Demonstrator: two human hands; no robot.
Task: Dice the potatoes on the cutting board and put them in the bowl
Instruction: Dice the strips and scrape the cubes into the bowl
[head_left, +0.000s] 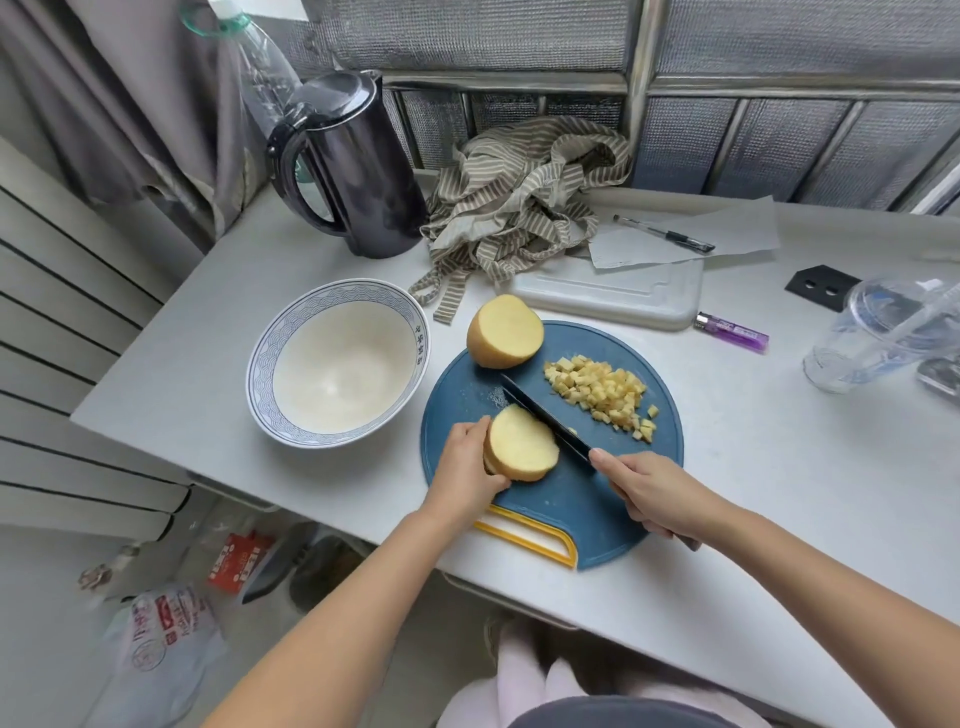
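Observation:
A round blue cutting board (561, 499) with a yellow handle lies near the table's front edge. My left hand (467, 467) grips a potato piece (522, 444) on the board, cut face up. My right hand (652, 493) holds a dark knife (545, 415) by the handle, its blade set against the right side of that piece. A heap of diced potato (602, 392) lies on the board's right part. Another potato half (504, 331) sits at the board's far edge. A white bowl (265, 358) with a blue patterned rim stands empty to the left.
Behind the board are a black kettle (358, 166), a striped cloth (519, 202), a white cutting board (613, 293), papers with a pen (665, 235) and a purple lighter (732, 330). A clear plastic cup (878, 338) stands at right. The table edge runs just below the board.

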